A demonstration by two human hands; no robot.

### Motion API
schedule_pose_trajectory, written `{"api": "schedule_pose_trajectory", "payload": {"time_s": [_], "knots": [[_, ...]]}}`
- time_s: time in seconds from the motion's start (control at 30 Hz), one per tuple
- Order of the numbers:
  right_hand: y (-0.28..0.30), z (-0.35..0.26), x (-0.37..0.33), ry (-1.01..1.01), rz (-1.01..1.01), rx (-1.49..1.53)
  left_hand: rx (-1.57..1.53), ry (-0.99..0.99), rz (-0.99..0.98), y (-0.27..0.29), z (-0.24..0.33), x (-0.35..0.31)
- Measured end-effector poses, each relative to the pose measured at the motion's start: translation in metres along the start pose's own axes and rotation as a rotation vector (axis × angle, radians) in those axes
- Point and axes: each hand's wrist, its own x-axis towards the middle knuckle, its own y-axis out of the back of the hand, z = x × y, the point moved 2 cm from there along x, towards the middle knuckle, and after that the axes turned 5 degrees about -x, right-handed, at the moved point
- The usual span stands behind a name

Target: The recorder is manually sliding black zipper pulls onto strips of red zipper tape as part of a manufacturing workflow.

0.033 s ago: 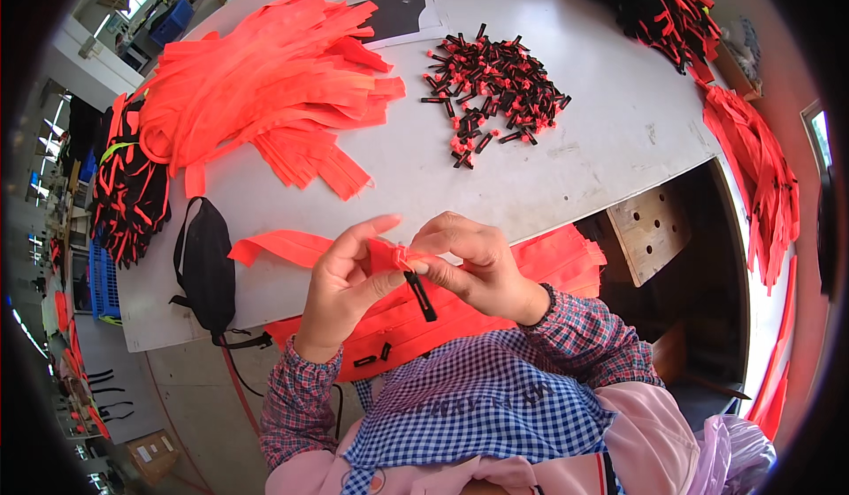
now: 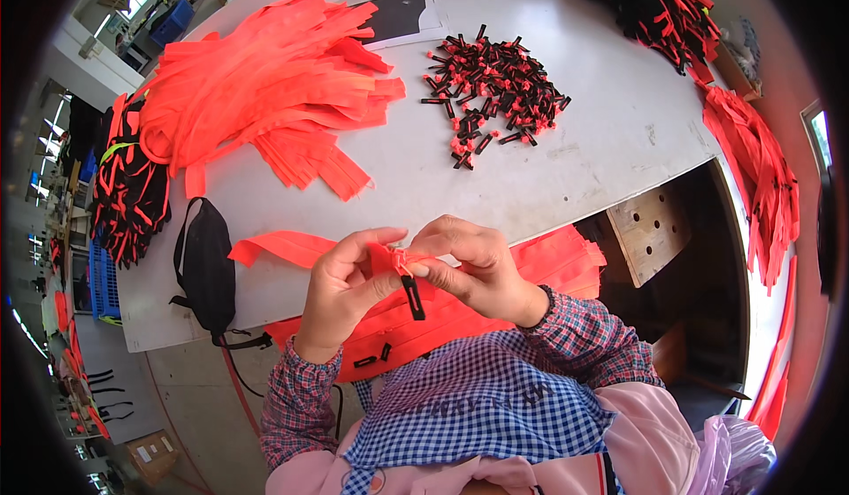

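L hand point(image 2: 343, 291) pinching orange strip point(image 2: 281, 245), R hand point(image 2: 482, 269) tab cord point(image 2: 403, 262); blk pouch point(image 2: 209, 269) nr; orange heap point(image 2: 265, 79), tab pile point(image 2: 500, 88) beyond

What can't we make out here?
Head view: orange strip, its run behind the left hand; hand hides it.
Head view: how the black pull is fastened; too small, right hand partly covers it.
Head view: exact count in the pull pile; pieces overlap.
Head view: far end of upper-right bundle; cut by upper edge.

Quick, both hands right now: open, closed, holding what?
Left hand: closed, holding the orange strip.
Right hand: closed, pinching at the top of the black pull tab.
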Motion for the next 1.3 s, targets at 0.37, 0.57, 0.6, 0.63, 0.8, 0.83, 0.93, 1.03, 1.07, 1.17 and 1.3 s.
{"api": "schedule_pose_trajectory", "payload": {"time_s": [0.37, 0.57, 0.6, 0.63, 0.8, 0.83, 0.93, 1.03, 1.07, 1.17, 1.3], "knots": [[0.006, -0.005, -0.007, 0.164, -0.012, -0.165, 0.654, -0.297, 0.012, -0.013, 0.015, -0.007], [0.002, -0.009, -0.010, 0.285, -0.024, -0.305, 0.596, -0.228, -0.027, -0.011, 0.013, -0.007], [0.002, -0.009, -0.011, 0.284, -0.026, -0.299, 0.573, -0.212, -0.030, -0.011, 0.012, -0.007], [0.002, -0.008, -0.011, 0.284, -0.029, -0.293, 0.537, -0.186, -0.032, -0.010, 0.010, -0.007], [0.002, -0.009, -0.011, 0.258, -0.045, -0.248, 0.503, -0.190, -0.041, -0.010, 0.008, -0.007], [0.002, -0.009, -0.011, 0.244, -0.052, -0.224, 0.482, -0.189, -0.043, -0.009, 0.008, -0.006], [0.001, -0.009, -0.011, 0.230, -0.055, -0.235, 0.490, -0.172, -0.036, -0.009, 0.010, -0.007], [0.001, -0.008, -0.011, 0.239, -0.066, -0.256, 0.534, -0.184, -0.028, -0.011, 0.012, -0.008], [0.001, -0.008, -0.011, 0.245, -0.058, -0.251, 0.545, -0.186, -0.029, -0.012, 0.012, -0.008], [0.003, -0.007, -0.010, 0.222, -0.051, -0.273, 0.519, -0.182, -0.018, -0.014, 0.010, -0.006], [0.004, -0.006, -0.012, 0.171, -0.064, -0.234, 0.404, -0.138, -0.012, -0.013, 0.007, -0.004]]}}
